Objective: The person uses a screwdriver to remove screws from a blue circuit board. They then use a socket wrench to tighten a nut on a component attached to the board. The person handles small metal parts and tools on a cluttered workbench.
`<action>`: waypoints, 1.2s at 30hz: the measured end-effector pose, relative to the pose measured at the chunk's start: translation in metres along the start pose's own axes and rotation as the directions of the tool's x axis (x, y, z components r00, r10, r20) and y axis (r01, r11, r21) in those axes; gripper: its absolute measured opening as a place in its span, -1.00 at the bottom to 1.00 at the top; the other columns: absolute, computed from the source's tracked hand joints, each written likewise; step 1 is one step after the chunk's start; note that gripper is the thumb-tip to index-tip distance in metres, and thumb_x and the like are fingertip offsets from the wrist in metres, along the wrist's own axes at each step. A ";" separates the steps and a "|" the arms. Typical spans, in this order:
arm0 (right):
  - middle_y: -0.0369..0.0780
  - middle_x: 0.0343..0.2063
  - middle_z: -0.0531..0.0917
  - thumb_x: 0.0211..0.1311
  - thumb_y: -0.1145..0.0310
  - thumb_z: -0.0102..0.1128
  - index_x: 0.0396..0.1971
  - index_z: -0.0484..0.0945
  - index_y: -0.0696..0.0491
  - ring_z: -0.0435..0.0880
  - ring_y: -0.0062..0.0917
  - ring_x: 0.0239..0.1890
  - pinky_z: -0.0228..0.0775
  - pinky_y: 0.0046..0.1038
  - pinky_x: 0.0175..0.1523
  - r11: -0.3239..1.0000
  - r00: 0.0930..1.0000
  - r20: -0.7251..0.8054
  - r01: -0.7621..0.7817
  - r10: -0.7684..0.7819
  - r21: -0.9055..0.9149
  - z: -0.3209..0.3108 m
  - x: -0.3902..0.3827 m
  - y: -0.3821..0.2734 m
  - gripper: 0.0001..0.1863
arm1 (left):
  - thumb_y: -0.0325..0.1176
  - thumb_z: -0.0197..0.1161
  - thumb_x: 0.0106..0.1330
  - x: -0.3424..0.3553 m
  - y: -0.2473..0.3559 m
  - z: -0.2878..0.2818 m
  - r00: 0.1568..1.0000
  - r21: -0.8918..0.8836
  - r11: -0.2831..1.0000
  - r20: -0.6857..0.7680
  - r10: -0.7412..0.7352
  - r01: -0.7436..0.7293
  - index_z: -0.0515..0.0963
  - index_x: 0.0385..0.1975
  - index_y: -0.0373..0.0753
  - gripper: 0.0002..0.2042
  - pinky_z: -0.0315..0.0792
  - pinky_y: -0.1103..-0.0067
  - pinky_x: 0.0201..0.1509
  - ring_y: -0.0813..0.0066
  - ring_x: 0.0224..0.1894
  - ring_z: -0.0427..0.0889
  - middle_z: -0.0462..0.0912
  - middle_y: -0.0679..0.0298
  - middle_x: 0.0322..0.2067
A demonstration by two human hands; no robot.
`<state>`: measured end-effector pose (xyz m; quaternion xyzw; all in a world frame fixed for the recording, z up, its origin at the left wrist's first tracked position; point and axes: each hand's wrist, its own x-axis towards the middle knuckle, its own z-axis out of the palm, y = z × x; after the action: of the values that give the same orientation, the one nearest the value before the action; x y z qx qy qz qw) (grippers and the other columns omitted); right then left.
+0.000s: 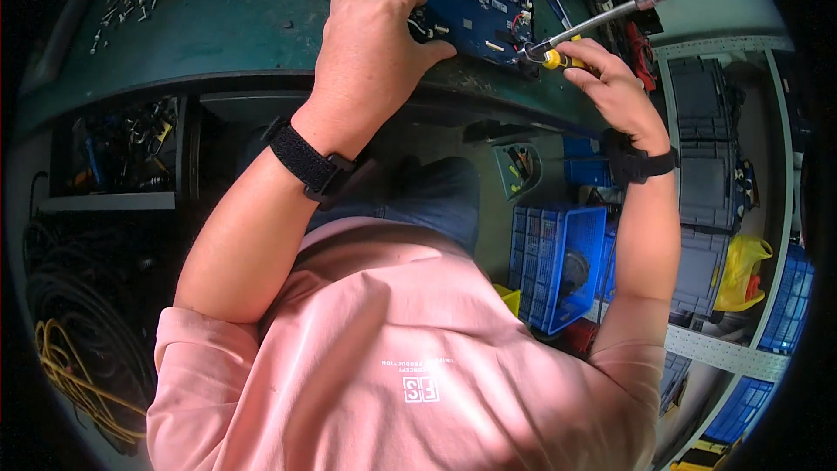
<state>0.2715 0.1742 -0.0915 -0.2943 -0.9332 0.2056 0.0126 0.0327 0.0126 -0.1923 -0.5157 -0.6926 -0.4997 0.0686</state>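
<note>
My left hand (370, 52) grips the blue circuit board (471, 13) near its left side, fingers curled over components and a thumb along the lower edge. My right hand (615, 87) is closed on a yellow-and-black handled tool (558, 59) at the board's lower right corner, beside small wires. A long silver metal rod (602, 22) with a thicker end angles up to the right from there; whether it joins that handle I cannot tell. Another thin tool (554, 2) lies right of the board. Loose screws (131, 0) are scattered on the green bench (218, 44) at upper left.
A shelf (113, 198) under the bench holds hardware, with coiled cables (65, 358) below. A small tray (519, 170) of tools and a blue crate (558, 266) sit below right. Racking (785, 122) with grey bins (702, 183) and a yellow bag (741, 275) stands at right.
</note>
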 end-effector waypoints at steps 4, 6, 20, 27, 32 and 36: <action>-0.16 -0.11 0.57 0.24 0.48 0.13 0.03 0.53 0.14 0.55 -0.38 -0.06 0.32 -0.50 0.07 0.998 0.999 -0.009 -0.041 0.042 0.047 0.005 -0.006 0.000 -0.66 | -0.31 0.60 -0.17 -0.001 0.001 0.000 1.000 0.010 1.000 -0.002 -0.007 0.007 0.66 -0.24 -0.29 -0.56 0.42 0.38 0.20 0.05 0.08 0.48 0.52 0.02 0.00; -0.15 -0.10 0.57 0.24 0.48 0.13 0.03 0.53 0.14 0.55 -0.37 -0.05 0.33 -0.49 0.08 0.997 0.998 -0.025 -0.062 0.063 0.047 0.009 -0.012 -0.006 -0.66 | -0.31 0.60 -0.17 -0.001 0.001 0.001 1.000 0.022 1.000 -0.005 -0.011 0.011 0.66 -0.24 -0.29 -0.56 0.42 0.37 0.20 0.05 0.09 0.47 0.52 0.03 0.00; -0.12 -0.13 0.60 0.09 0.59 0.19 -0.05 0.54 0.15 0.55 -0.18 -0.05 0.39 -0.37 0.08 0.978 0.956 -0.213 0.184 -0.201 -0.098 0.030 -0.009 -0.011 -0.64 | -0.35 0.59 -0.17 0.002 0.004 0.000 1.000 0.029 0.999 0.024 -0.015 0.015 0.65 -0.23 -0.33 -0.56 0.41 0.37 0.19 0.05 0.08 0.48 0.52 0.00 0.00; -0.14 -0.10 0.60 0.01 0.68 0.16 -0.12 0.59 0.09 0.56 -0.17 -0.08 0.40 -0.32 0.05 0.946 0.931 -0.194 0.280 -0.309 -0.164 0.025 0.005 -0.018 -0.63 | -0.36 0.60 -0.19 0.002 0.003 -0.001 1.000 0.021 1.000 0.025 -0.001 0.000 0.65 -0.22 -0.34 -0.54 0.43 0.38 0.17 0.06 0.09 0.47 0.51 0.01 0.01; -0.14 -0.12 0.61 -0.02 0.69 0.15 -0.16 0.60 0.09 0.56 -0.17 -0.08 0.41 -0.32 0.03 0.942 0.935 -0.168 0.282 -0.312 -0.180 0.020 0.008 -0.016 -0.63 | -0.37 0.59 -0.18 0.004 0.005 -0.003 0.998 -0.004 1.000 0.056 -0.024 0.024 0.64 -0.21 -0.34 -0.54 0.43 0.38 0.18 0.07 0.09 0.48 0.51 0.01 0.01; -0.14 -0.16 0.61 -0.01 0.69 0.16 -0.18 0.58 0.11 0.57 -0.17 -0.08 0.42 -0.34 0.01 0.963 0.944 -0.195 0.247 -0.265 -0.111 0.022 0.004 -0.010 -0.66 | -0.40 0.59 -0.19 0.006 0.007 -0.004 0.997 0.024 0.999 0.072 -0.034 0.032 0.64 -0.20 -0.36 -0.53 0.43 0.38 0.19 0.08 0.08 0.49 0.50 0.02 0.02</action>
<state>0.2596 0.1602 -0.1084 -0.1906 -0.9650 0.1304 0.1241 0.0337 0.0128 -0.1823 -0.5210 -0.7088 -0.4737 0.0411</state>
